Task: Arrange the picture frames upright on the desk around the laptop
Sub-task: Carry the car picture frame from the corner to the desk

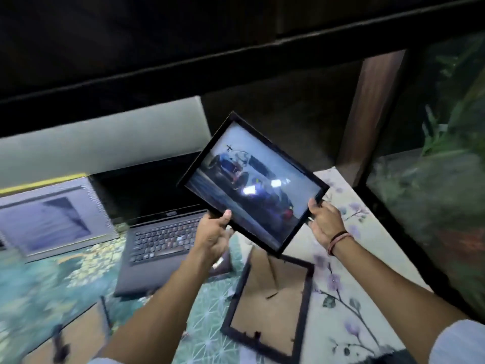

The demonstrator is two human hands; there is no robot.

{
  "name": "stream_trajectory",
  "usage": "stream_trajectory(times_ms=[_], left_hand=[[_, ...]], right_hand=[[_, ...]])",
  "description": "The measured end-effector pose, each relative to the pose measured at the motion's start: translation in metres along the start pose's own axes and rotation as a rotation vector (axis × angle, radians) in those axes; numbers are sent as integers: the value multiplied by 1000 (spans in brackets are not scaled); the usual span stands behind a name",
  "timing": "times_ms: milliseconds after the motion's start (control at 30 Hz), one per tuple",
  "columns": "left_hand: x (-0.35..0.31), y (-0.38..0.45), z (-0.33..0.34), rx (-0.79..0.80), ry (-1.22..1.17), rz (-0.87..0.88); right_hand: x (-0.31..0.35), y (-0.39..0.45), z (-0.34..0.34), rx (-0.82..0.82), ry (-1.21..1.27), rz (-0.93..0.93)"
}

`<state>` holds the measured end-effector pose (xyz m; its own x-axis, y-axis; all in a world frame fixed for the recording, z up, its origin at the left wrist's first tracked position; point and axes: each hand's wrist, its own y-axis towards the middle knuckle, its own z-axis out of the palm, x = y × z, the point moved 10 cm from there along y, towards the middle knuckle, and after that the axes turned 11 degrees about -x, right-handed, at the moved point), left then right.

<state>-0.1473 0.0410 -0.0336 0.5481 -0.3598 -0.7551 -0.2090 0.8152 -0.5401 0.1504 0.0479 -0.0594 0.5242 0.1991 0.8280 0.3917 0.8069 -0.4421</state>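
Observation:
I hold a black picture frame [252,183] with a car photo in the air, tilted, above the desk and just right of the open black laptop [160,232]. My left hand [214,233] grips its lower left edge and my right hand [325,222] grips its lower right corner. A grey frame [52,216] stands upright to the left of the laptop. Another black frame [273,306] lies face down on the desk below the held one, its brown backing and stand showing. A further frame back [65,334] lies at the lower left.
The desk [367,258] is covered with floral and teal patterned cloths. A pale panel [105,143] rises behind the laptop. A dark wooden post [367,119] and a glass tank with plants [433,153] stand at the right.

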Motion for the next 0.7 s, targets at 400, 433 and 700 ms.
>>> stream_trajectory(times_ms=[400,433,700], left_hand=[[-165,-84,-322,-89,-47,139],[-176,-94,-351,-99,-30,149],[-207,-126,-523,-315,118,132]], right_hand=[[-79,-185,165,141,-330,-96],[-93,-205,184,156,-347,-91],[-187,-270,280,182,-675,-86]])
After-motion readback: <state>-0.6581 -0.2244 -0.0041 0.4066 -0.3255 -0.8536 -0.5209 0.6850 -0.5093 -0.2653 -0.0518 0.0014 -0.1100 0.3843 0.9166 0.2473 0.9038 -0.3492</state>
